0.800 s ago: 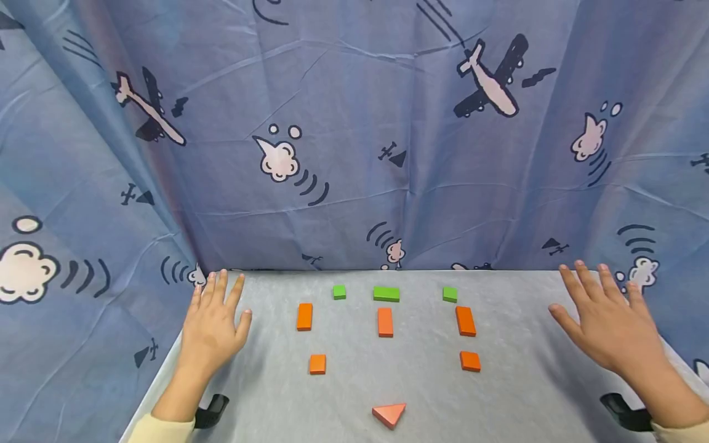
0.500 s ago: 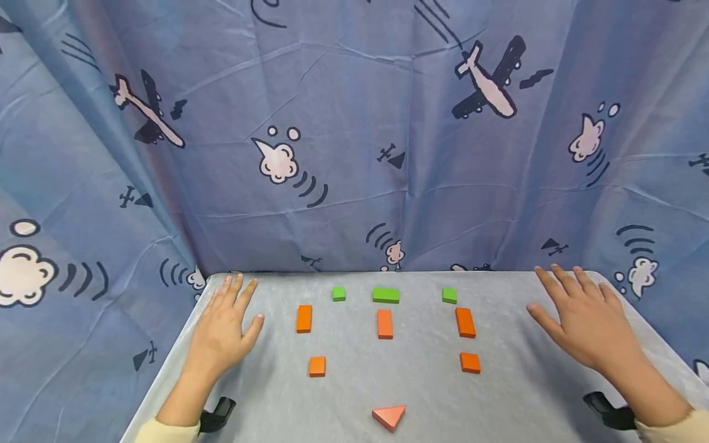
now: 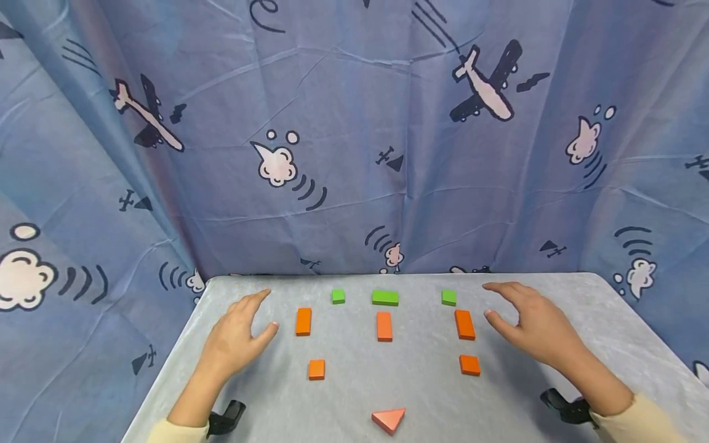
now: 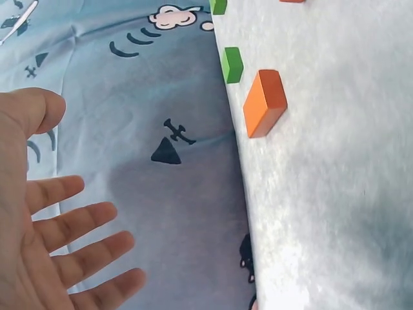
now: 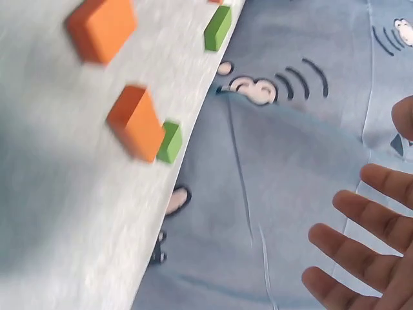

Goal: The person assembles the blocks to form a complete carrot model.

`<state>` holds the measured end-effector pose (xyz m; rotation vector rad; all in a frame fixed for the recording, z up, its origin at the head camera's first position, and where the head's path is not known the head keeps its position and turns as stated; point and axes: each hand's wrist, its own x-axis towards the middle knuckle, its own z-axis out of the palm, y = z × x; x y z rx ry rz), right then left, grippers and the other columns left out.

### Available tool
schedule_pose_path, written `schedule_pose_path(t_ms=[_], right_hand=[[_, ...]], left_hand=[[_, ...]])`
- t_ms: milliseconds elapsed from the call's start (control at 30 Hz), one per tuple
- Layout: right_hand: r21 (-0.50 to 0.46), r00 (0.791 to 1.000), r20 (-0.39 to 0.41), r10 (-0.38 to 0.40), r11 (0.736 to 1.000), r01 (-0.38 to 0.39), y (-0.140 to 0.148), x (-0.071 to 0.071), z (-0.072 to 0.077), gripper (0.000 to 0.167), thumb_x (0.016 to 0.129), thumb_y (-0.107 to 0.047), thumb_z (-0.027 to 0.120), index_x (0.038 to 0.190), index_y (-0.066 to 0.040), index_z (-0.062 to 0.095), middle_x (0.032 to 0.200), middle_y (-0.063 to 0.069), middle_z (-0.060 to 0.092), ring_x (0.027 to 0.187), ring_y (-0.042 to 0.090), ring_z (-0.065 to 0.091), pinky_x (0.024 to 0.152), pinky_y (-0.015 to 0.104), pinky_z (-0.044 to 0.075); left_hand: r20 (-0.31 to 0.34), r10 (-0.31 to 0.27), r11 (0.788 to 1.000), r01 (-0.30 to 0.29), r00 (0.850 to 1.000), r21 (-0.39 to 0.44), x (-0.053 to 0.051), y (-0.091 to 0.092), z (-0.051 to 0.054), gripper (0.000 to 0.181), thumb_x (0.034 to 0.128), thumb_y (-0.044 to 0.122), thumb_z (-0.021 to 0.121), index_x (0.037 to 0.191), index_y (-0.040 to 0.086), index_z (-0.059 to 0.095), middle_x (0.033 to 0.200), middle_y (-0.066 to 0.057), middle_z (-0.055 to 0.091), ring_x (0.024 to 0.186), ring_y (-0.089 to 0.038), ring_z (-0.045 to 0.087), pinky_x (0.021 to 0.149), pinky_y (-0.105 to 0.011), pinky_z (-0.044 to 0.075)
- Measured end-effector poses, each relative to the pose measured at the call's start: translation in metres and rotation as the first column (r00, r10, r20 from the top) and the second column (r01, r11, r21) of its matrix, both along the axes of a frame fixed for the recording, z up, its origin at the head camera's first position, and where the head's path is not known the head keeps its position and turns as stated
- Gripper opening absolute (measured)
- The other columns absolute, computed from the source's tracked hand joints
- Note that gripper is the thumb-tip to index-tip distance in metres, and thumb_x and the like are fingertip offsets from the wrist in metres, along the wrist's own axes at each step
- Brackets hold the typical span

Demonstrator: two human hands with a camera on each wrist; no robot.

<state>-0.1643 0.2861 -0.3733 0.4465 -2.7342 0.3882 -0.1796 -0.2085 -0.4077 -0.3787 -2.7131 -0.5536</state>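
Over the table's left side hovers my left hand [image 3: 234,338], fingers loosely extended and thumb apart; it holds nothing. Nearest to it are a long orange block [image 3: 303,322] and an orange square block [image 3: 317,369]. On the right, my right hand [image 3: 540,326] hangs above the surface with nothing in it, its fingers spread in the right wrist view. Beside it lie another long orange block [image 3: 464,325], a small green block [image 3: 448,298] and a second orange square block [image 3: 469,365].
Between the hands lie a green rectangular block [image 3: 384,298], a salmon rectangular block [image 3: 384,327] and a salmon triangular block [image 3: 388,421]. A small green block [image 3: 338,296] sits back left. Behind the grey-white table [image 3: 410,381] hangs a blue patterned curtain [image 3: 343,123].
Both hands have moved inward over the table, the right one further, and have turned so the thumbs face the middle. The blocks have stayed where they were.
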Motion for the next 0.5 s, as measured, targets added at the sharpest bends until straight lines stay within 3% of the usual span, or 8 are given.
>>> schedule_pose_path(t_ms=[333,500], right_hand=[[-0.175,0.994,0.060,0.091,0.981,-0.079,-0.035,-0.011,-0.018,0.035,0.085,-0.023,0.071,0.118,-0.014,0.064,0.117,0.005,0.066,0.098,0.028,0.064,0.079,0.049,0.053],[-0.207,0.987,0.117,0.112,0.975,-0.086,-0.055,-0.020,-0.026,0.035,0.083,-0.023,0.072,0.116,-0.014,0.065,0.115,0.004,0.066,0.097,0.026,0.065,0.078,0.045,0.053]], left_hand=[[0.053,0.007,0.998,-0.010,0.999,0.062,-0.002,0.009,-0.011,0.055,0.0857,0.035,0.069,0.135,0.014,0.054,0.126,-0.005,0.062,0.113,-0.026,0.060,0.087,-0.049,0.051],[0.097,-0.002,0.995,-0.008,0.995,0.102,-0.005,0.012,-0.019,0.053,0.0859,0.033,0.069,0.133,0.015,0.055,0.121,-0.004,0.063,0.106,-0.023,0.062,0.082,-0.046,0.052]])
